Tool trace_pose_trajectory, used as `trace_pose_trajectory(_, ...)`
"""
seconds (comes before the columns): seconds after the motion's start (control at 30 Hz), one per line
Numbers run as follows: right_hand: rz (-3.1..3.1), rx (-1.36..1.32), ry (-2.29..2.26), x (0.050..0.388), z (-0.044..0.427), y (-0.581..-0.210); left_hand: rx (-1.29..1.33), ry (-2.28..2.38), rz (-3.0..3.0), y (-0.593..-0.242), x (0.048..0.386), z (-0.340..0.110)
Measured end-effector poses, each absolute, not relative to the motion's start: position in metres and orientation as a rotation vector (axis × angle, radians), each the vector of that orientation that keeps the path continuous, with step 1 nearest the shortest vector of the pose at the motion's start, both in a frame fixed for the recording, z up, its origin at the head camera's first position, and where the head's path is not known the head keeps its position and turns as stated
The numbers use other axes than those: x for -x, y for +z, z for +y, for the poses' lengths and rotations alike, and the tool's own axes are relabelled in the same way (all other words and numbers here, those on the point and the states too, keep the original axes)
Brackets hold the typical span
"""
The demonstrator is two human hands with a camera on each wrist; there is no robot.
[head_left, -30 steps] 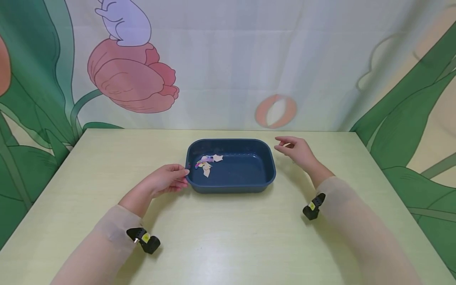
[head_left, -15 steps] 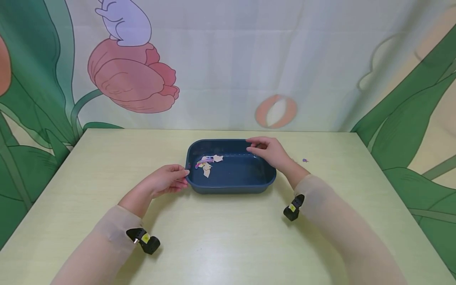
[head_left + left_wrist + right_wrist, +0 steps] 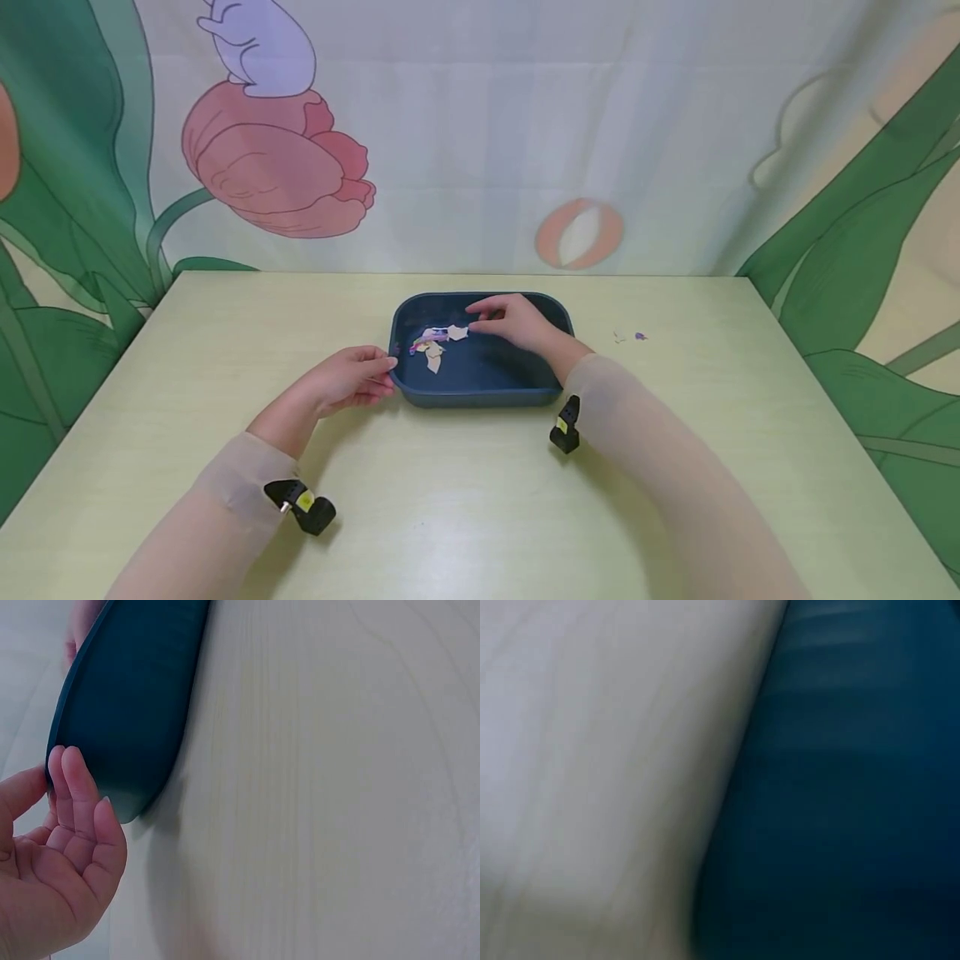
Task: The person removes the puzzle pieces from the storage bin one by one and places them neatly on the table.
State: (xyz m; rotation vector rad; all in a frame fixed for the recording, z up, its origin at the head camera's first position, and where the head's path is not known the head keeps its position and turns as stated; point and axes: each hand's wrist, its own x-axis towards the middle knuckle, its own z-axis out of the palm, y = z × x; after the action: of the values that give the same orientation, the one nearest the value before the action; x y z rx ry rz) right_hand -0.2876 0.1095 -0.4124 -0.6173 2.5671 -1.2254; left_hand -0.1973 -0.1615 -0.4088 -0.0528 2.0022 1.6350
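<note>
A dark blue rectangular basin stands on the table. My left hand pinches its left rim between thumb and fingers; the left wrist view shows the thumb on one side of the wall and the fingers of the hand on the other. Several torn paper scraps, white and purple, lie in the left part of the basin. Over the basin's middle is my right hand, thumb and forefinger apart, the tips just right of a white scrap. Nothing shows between them. The blurred right wrist view shows only basin and tabletop.
Right of the basin, small scraps lie on the table, one of them a purple scrap. A printed curtain hangs behind the table's far edge.
My right hand has moved left from beside the basin to above its middle, uncovering the small scraps on the table. My left hand stays on the rim.
</note>
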Motion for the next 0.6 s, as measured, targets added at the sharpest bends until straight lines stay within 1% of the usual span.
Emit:
trace_pose_trajectory(0.23,2.557,0.575,-0.960,0.293,0.097,-0.425,0.079,1.637,2.010,-0.408,0.197,-0.162)
trace_pose_trajectory(0.43,2.632,0.668,-0.638,0.293,0.093,-0.434,0.068,1.654,2.000,-0.410,0.195,-0.161)
trace_pose_trajectory(0.6,2.706,0.727,-0.570,0.289,0.091,-0.437,0.066,1.650,2.006,-0.412,0.197,-0.161)
